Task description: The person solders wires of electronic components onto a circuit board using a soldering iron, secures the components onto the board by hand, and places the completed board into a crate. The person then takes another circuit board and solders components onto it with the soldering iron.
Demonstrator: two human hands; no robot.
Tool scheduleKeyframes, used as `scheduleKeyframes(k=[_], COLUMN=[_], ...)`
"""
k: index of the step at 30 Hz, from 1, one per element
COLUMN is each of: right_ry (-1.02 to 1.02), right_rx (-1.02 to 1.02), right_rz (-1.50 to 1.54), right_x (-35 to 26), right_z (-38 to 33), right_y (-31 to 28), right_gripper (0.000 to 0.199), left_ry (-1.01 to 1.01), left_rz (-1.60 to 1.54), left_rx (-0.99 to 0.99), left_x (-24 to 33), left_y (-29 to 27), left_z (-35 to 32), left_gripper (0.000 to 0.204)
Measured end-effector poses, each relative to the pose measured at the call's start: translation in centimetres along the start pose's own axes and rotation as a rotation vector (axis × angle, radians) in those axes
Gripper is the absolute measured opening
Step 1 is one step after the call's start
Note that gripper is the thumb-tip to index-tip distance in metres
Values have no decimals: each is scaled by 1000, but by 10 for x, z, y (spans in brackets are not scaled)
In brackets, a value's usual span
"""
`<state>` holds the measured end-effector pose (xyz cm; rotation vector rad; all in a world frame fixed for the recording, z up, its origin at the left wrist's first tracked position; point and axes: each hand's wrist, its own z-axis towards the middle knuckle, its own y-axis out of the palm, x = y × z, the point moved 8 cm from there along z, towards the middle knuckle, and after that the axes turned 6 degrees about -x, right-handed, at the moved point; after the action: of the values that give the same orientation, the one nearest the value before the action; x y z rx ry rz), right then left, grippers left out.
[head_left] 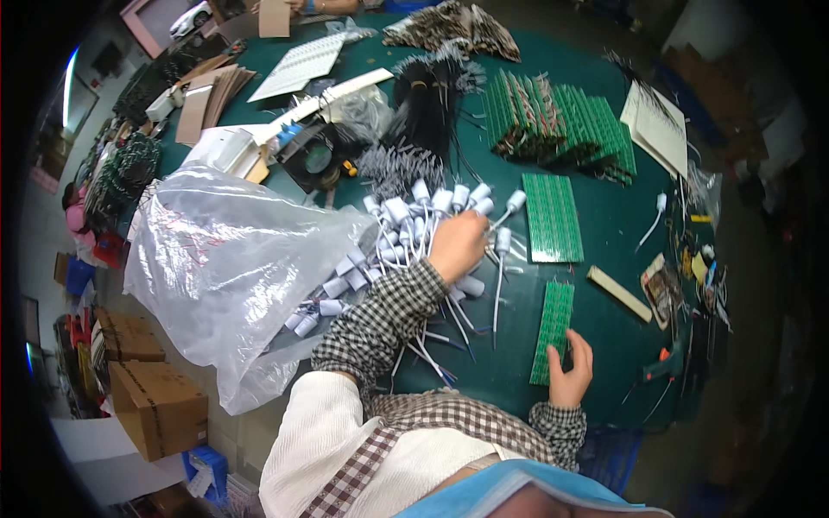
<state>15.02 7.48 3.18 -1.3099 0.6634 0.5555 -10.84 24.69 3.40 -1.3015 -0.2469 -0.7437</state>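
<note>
My left hand [459, 247] reaches into a pile of white cylindrical lamp holders [399, 210] with white wire leads. Its fingers are curled closed at the lead of one lamp holder [515, 201], which sticks out past the fingertips; part of the grip is hidden. At the right, my right hand [572, 373] is open, thumb and fingers apart, its thumb at the edge of a narrow green circuit board panel [553, 324] lying on the table. A wider green circuit board panel [553, 217] lies just beyond it.
A large clear plastic bag [233, 259] spreads left of the pile. Rows of green boards [561, 121] and bundled black wires [425, 108] lie farther back. A pale strip [619, 293], a soldering iron [661, 367] and a loose lamp holder [661, 203] lie right. Cardboard boxes [160, 406] stand lower left.
</note>
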Motion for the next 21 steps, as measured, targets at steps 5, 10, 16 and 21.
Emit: scheduleKeyframes(k=[5,10,16,21], right_ry=[32,11,46,7], right_rx=[6,58,61,22], right_rz=[106,201,253,187], right_x=[-6,-6,9,-15], right_z=[8,10,8,24], right_y=[-1,-5,-11,-9], right_gripper=[34,33,37,38], left_ry=[-19,1,253,116], left_rz=[-23,-363,-144,-245], left_rx=[-13,30,-299,-190], left_x=[-2,29,65,66], left_y=[-8,-59,-63,-78], left_z=[1,-16,-73,-66], left_gripper=[11,11,10,24])
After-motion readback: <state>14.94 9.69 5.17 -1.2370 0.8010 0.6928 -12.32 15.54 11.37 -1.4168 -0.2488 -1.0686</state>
